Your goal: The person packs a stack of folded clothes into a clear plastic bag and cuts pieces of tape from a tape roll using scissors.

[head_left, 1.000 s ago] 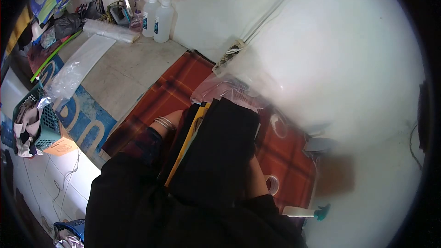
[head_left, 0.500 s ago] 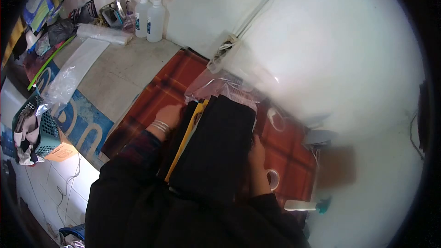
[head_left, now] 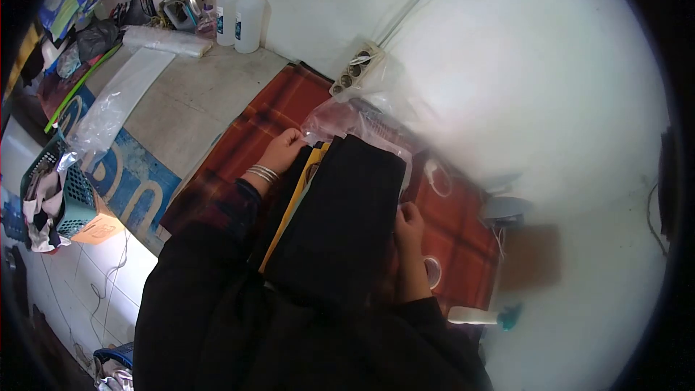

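Note:
A stack of folded black cloth [head_left: 337,210], with a yellow layer [head_left: 291,221] showing along its left side, lies in front of me. Clear plastic bag [head_left: 347,117] film reaches out past the stack's far end and down its right edge. Beside the far left corner, my left hand [head_left: 282,153] has its fingertips closed on the film's edge. My right hand [head_left: 410,226] is at the stack's right side, fingers curled against the film edge there; its fingertips are partly hidden.
A red checked cloth [head_left: 253,116] covers the table under the stack. Rightward lie a tape roll [head_left: 433,273] and a white-handled tool [head_left: 474,316]. A power strip [head_left: 356,69] rests by the wall. Two bottles [head_left: 249,22] and a green basket [head_left: 78,199] are leftward.
My left hand has moved forward from the stack's left side to the plastic's edge, its fingers now pinched. My right hand has shifted slightly, fingers more curled. The view has tilted slightly.

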`<state>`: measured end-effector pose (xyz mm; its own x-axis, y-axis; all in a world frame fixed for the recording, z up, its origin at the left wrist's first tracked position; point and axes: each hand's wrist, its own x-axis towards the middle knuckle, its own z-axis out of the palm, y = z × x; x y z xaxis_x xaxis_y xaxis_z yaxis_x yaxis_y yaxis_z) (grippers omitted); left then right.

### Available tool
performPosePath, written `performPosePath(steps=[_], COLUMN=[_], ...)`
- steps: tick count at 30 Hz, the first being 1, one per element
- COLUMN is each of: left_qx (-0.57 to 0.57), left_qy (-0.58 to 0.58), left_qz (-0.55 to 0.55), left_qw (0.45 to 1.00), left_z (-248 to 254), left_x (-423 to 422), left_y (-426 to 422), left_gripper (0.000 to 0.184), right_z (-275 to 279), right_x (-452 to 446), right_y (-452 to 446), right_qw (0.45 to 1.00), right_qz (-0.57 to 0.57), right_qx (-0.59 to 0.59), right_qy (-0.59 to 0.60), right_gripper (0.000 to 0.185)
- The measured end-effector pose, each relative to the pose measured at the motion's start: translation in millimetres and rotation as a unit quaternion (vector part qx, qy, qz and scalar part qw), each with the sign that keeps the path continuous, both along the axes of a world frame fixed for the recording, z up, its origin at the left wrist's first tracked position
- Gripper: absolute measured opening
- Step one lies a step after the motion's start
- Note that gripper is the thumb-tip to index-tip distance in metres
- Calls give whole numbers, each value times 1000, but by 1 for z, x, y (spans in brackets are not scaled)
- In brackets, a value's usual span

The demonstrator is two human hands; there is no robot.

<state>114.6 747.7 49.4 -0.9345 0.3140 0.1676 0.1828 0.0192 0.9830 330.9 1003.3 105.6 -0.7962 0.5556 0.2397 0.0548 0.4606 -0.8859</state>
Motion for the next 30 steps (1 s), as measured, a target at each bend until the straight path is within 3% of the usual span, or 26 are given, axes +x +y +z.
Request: performPosePath(steps=[1,2,4,6,8,9,11,13,14,16,17,18,20,21,23,27,29,30], left_qx=[-102,-99,-217,-202,-186,-160,-139,-279,-280,-391,-382,-382,-266,-260,-406,-305,-159,-153], left_qy=[44,45,54,56,62,49,46,90,93,103,179,182,381,385,381,340,120,114], left_qz=[44,47,63,73,86,91,102,93,103,60,108,103,147,145,43,17,-27,-37], left_qw=[993,993,973,975,977,982,984,951,950,913,900,900,873,874,829,889,980,981], left_z=[5,11,23,16,5,-1,-13,-16,-11,17,22,30,50,54,50,53,51,57], left_x=[5,8,15,17,17,18,19,28,31,54,54,51,37,27,9,-11,-15,-9], left_y=[-1,-4,-10,-13,-20,-27,-42,-58,-62,-58,-52,-46,-37,-35,-29,-17,-12,-12], left_gripper=[22,22,27,31,34,36,37,29,29,25,29,29,24,24,19,17,21,21], right_z=[6,11,43,101,124,112,78,72,71,72,71,71,69,69,67,68,70,69], right_x=[2,3,0,-6,-14,-16,-22,-19,-19,-14,-15,-16,-19,-21,-21,-20,-25,-22], right_y=[4,7,-3,-38,-89,-106,-128,-127,-124,-125,-124,-123,-126,-127,-124,-122,-124,-125], right_qw=[998,990,992,957,927,927,880,890,895,891,888,884,881,877,873,871,863,852], right_qz=[4,7,3,77,111,112,147,149,150,149,155,157,150,153,160,173,165,169], right_qx=[47,94,115,273,357,354,442,422,405,413,419,427,436,439,444,442,455,465], right_qy=[-51,-101,47,56,44,49,-90,-93,-108,-116,-112,-106,-110,-116,-126,-124,-144,-170], right_gripper=[13,19,33,41,45,45,51,52,53,53,53,54,54,54,56,58,58,58])
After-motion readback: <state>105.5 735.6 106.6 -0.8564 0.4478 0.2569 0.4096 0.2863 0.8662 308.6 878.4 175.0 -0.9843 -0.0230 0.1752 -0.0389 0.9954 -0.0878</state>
